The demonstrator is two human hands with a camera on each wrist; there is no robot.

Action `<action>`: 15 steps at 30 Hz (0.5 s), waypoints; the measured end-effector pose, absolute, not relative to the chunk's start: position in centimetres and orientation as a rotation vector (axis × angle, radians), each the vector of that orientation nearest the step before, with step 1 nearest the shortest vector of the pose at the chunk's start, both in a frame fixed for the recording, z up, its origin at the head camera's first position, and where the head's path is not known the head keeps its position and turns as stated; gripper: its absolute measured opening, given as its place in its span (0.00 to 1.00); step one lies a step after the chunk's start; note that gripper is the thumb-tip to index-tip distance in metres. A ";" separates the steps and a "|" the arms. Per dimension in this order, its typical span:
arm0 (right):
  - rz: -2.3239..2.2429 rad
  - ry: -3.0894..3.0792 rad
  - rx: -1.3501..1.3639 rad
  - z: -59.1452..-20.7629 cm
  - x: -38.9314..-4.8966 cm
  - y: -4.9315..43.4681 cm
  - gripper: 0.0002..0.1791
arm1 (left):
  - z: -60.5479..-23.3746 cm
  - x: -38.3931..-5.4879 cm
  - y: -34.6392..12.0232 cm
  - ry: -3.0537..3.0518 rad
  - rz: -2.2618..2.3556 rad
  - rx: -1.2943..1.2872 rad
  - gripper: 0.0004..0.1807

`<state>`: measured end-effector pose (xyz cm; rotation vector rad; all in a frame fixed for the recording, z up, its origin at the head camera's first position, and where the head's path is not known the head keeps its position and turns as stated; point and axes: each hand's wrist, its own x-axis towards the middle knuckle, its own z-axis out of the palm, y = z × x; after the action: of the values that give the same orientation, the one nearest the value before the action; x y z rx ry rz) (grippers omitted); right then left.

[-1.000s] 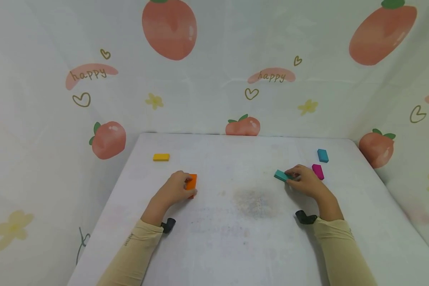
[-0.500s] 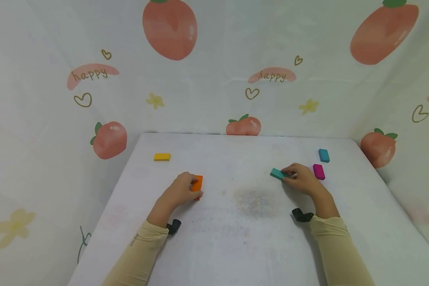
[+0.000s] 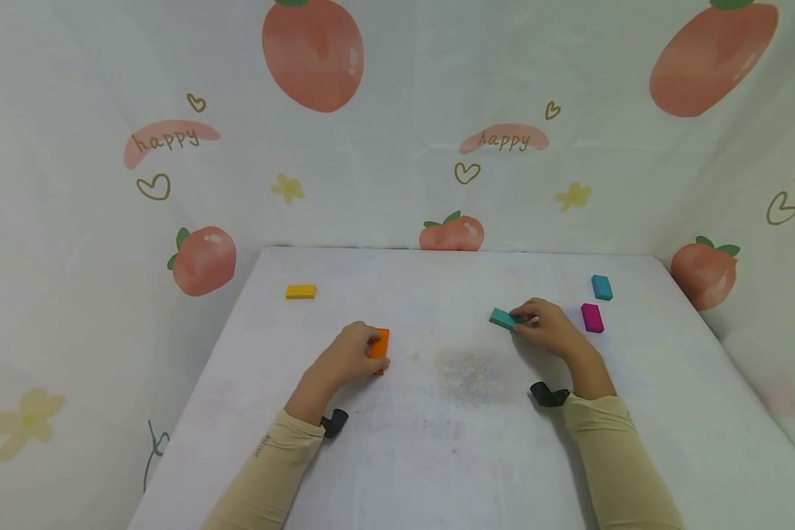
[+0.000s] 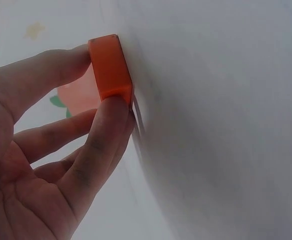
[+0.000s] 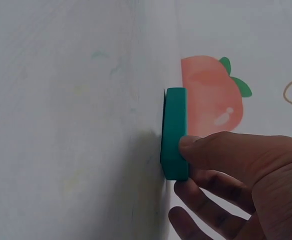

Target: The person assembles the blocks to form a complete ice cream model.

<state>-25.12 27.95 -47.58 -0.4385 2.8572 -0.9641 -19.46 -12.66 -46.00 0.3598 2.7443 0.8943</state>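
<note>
My left hand (image 3: 354, 355) pinches an orange rectangular block (image 3: 380, 347) left of the table's middle. In the left wrist view the thumb and fingers press opposite ends of that orange block (image 4: 108, 67), close to the table surface. On the right side, my right hand (image 3: 548, 325) grips a teal rectangular block (image 3: 503, 318) near its right end. The right wrist view has the thumb on the teal block (image 5: 175, 132), low at the table; the fingertips behind it are partly hidden.
A yellow block (image 3: 301, 292) lies at the back left of the white table (image 3: 424, 456). Toward the back right lie a blue block (image 3: 602, 288) and a magenta block (image 3: 592, 318). A fruit-printed cloth (image 3: 377, 162) hangs behind the table.
The left hand has moved right with the orange block. The right hand has moved left with the teal block, so the two blocks are closer together. The other blocks stay put.
</note>
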 end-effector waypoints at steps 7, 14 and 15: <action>-0.978 2.843 -0.473 -47.7 -25.6 27.2 0.16 | -46.0 -19.4 -11.9 2.729 0.909 0.380 0.24; -1.021 2.814 -0.519 -47.5 -26.0 26.0 0.15 | -45.9 -19.4 -11.0 2.705 0.897 0.363 0.29; -1.032 2.808 -0.529 -47.4 -26.0 25.8 0.15 | -45.9 -19.4 -10.9 2.708 0.888 0.365 0.29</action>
<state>-26.01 25.82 -47.40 -0.5291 2.8075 -1.0319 -19.39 -10.88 -45.90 0.3649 2.7080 0.8882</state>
